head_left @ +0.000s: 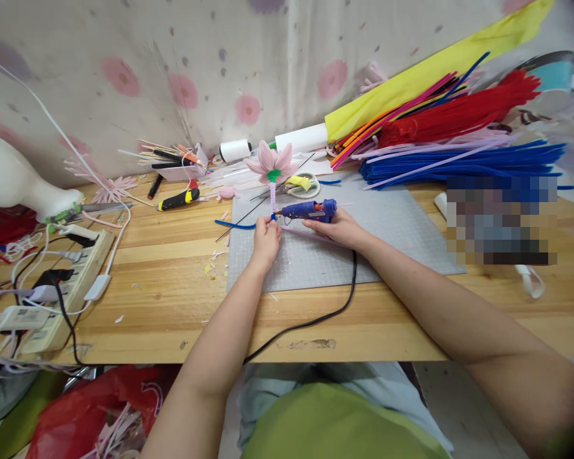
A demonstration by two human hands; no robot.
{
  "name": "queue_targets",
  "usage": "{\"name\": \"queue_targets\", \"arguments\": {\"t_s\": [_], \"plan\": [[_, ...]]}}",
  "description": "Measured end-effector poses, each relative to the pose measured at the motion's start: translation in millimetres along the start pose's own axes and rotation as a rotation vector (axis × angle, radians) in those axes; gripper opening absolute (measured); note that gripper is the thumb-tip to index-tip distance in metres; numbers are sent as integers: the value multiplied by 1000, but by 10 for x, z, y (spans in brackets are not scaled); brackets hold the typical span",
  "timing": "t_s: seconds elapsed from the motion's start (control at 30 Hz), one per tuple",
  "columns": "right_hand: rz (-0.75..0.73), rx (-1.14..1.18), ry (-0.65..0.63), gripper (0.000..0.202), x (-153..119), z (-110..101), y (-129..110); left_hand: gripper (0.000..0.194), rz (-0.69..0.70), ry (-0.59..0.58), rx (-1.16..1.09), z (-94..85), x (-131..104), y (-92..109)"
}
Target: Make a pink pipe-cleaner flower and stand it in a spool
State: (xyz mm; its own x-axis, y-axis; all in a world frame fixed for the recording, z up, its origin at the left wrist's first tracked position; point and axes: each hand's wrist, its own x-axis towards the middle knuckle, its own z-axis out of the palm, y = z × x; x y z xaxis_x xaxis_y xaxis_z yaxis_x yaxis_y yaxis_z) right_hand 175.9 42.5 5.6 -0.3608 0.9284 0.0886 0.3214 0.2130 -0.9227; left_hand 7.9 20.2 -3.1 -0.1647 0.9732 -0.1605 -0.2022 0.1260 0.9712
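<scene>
Over the grey cutting mat (377, 236), my left hand (266, 241) is closed on the lower stem of a pink flower (272, 163). The flower stands upright, with a green centre and a lilac-wrapped stem. A blue pipe cleaner (234, 224) extends leftward from beside my fingertips. My right hand (339, 228) grips a blue glue gun (309, 210), whose nozzle points left and is at the stem just above my left fingers; whether it touches cannot be told. Scissors (310, 185) with a yellow piece lie behind the gun.
Bundles of blue (459, 166) and red pipe cleaners (459, 111) lie at the back right. A yellow-black cutter (178, 199) and sticks (167, 156) are at the back left. A power strip (83, 264) with cables stands at left. The gun's black cord (310, 324) crosses the table's front edge.
</scene>
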Motion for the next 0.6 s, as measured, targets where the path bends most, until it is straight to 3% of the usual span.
{"name": "queue_targets", "arguments": {"t_s": [0.43,0.6], "plan": [[46,5,0,40,-7,-12,4,10,-65,7,-25,-3,-3,43],[160,32,171,41,41,-86,77,7,-102,4,-39,-27,4,51]]}}
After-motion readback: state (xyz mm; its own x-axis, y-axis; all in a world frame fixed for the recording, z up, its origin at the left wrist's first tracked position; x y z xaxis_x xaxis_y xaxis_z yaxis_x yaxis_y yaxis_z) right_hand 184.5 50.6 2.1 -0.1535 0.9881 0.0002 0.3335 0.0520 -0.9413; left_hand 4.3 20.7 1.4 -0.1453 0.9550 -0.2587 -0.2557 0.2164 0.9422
